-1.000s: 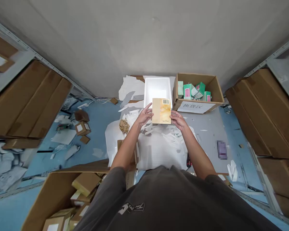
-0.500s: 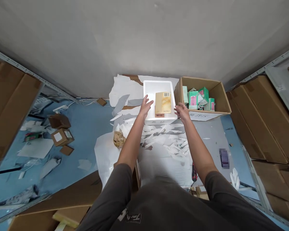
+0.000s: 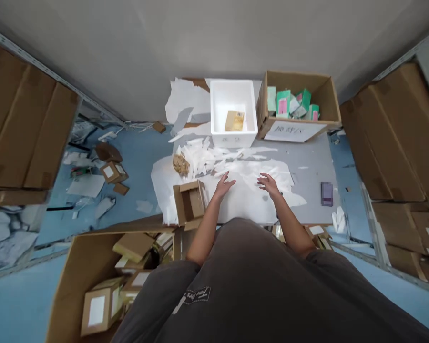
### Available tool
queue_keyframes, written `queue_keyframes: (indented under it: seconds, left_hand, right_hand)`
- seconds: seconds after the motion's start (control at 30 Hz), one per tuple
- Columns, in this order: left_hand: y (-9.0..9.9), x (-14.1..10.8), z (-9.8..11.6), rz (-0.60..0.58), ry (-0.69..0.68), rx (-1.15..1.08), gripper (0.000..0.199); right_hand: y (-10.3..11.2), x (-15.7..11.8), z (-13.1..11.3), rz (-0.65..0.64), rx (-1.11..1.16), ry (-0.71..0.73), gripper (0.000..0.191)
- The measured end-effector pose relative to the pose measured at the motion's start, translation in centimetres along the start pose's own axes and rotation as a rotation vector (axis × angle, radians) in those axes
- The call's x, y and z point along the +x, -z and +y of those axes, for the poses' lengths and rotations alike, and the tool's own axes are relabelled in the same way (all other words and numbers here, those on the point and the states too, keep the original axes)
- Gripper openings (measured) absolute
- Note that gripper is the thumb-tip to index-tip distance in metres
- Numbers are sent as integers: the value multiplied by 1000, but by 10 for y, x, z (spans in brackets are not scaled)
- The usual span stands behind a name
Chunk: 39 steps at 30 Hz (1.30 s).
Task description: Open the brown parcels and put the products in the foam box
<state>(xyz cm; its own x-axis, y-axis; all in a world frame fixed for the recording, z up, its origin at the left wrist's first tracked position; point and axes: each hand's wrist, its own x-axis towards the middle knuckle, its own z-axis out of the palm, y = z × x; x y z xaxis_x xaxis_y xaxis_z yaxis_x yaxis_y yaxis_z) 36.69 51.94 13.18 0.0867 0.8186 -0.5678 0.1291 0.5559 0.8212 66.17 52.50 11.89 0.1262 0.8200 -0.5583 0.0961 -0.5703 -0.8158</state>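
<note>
My left hand (image 3: 225, 186) is held above white paper scraps (image 3: 203, 157) with its fingers apart and nothing in it. Level with it on the right, my right hand (image 3: 269, 185) is also open and holds nothing. Beyond both hands stands a white foam box (image 3: 233, 140), with a yellowish flat pack (image 3: 234, 121) lying on its bottom. Right beside the foam box is an open cardboard box (image 3: 264, 102) holding several green and white cartons (image 3: 283, 103). A small open cardboard box (image 3: 190, 202) sits left of my left forearm.
Crumpled brown paper (image 3: 180, 164) lies among the scraps. A large carton (image 3: 67, 286) with small boxes is at the lower left. A purple blurred object (image 3: 326, 194) lies at the table's right. Stacked cartons (image 3: 389, 138) line the right side.
Both hands have left the sides of the foam box and come back toward my body. The yellowish pack now rests deep in the foam box. The view has tilted downward.
</note>
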Motion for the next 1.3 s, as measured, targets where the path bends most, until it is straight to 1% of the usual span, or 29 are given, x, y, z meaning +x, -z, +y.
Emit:
queue_keyframes:
  seconds: [0.07,0.13,0.2,0.27,0.3,0.37,0.4,0.47,0.53,0.6,0.67,0.73,0.77,0.8,0.83,0.87,0.9,0.93,0.97,1.03,1.07,1.1,1.17,1.23,1.3]
  left_hand:
    - [-26,-30,-56,38,73,156,91]
    - [-47,-58,-108,120,111,392,90]
    - [-61,-82,-152,222,121,627,88]
    - [-69,-100,-184,306,90,778,82]
    - [-71,-106,-195,335,64,816,78]
    - [-75,-113,-208,359,15,828,64]
    - [-76,-115,-210,358,11,801,57]
    - [-81,-119,-207,336,31,710,46]
    - [-89,-126,-195,325,38,626,40]
    - [-101,-137,-176,322,-24,560,36]
    - [-114,-152,-155,289,-136,485,32]
    - [-123,-168,-135,210,-258,399,30]
    - [-125,-176,-126,172,-309,364,31]
    - [-122,-185,-118,140,-353,335,34]
    - [-115,-194,-111,129,-389,311,38]
    - [-104,-202,-105,144,-422,293,41]
    - [-88,-211,-99,186,-447,282,43]
    - [-69,-220,-94,254,-464,279,44]
    - [-46,-228,-90,351,-470,280,42]
    - [4,-239,-85,545,-424,317,36]
    - [29,-241,-84,614,-385,348,35]
    - [52,-242,-84,633,-353,397,32]
    - [89,-237,-89,592,-319,516,30]
    - [113,-227,-99,500,-314,639,30]
    - [123,-217,-112,426,-294,737,32]
  right_hand:
    - [12,-25,64,58,-199,-22,57]
    - [18,-52,125,122,-436,21,56]
    - [18,-78,175,172,-654,92,59]
    - [14,-99,210,204,-807,146,64]
    - [12,-107,222,212,-852,162,66]
    - [9,-115,236,218,-875,178,63]
    - [9,-116,238,218,-858,170,58]
    - [10,-118,232,200,-771,123,43]
    - [10,-123,216,153,-613,83,28]
    - [4,-133,192,73,-386,79,22]
    - [-11,-148,165,-41,-136,84,30]
    - [-34,-161,140,-140,48,93,43]
    - [-46,-167,127,-154,103,110,47]
    - [-60,-171,115,-137,137,138,48]
    - [-73,-174,103,-102,151,176,47]
    - [-88,-176,90,-66,151,222,44]
    - [-103,-178,76,-46,138,272,42]
    - [-119,-179,61,-48,112,327,39]
    - [-136,-180,46,-68,72,387,37]
    - [-176,-182,17,-109,-34,513,32]
    - [-197,-183,4,-115,-94,570,29]
    - [-220,-184,-6,-119,-156,621,27]
    - [-263,-183,-18,-156,-293,692,21]
    - [-299,-176,-15,-233,-461,685,13]
    - [-325,-165,-2,-328,-596,580,9]
